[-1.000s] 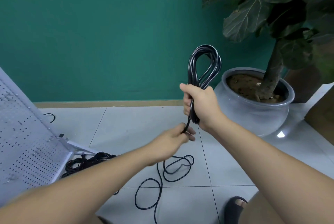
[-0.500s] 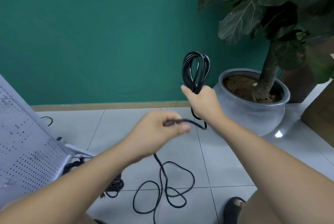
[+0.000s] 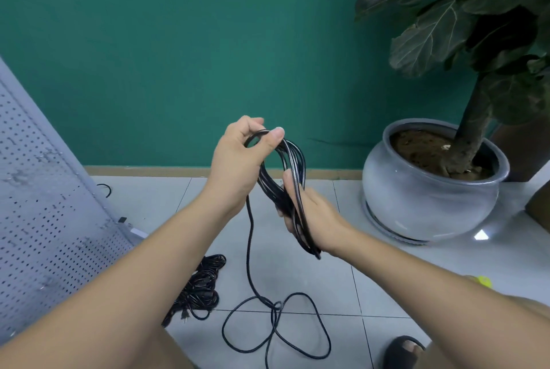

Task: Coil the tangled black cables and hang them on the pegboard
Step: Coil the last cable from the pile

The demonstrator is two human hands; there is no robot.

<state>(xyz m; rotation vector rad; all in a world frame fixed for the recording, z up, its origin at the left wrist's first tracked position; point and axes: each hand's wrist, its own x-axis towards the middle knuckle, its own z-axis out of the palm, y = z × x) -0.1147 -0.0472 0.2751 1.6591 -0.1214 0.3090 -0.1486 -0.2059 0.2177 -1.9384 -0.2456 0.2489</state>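
While the right hand [image 3: 311,215] gripped the lower part of the black cable coil [image 3: 269,187], the left hand [image 3: 238,160] pinched its top loop before the green wall [image 3: 178,55]. Its loose tail [image 3: 251,249] trailed to the near floor; 1 tangled bundle [image 3: 202,285] lay left, beside the leaning pegboard [image 3: 44,204].

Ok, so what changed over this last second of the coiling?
The left hand rose from below the right hand, drawing the loose cable up, and now pinches it at the top of the coil, adding a loop. The right hand sank lower in view, coil with it. Unchanged: the right hand grips the coil, slack lies looped on the floor, the tangled pile sits by the pegboard.
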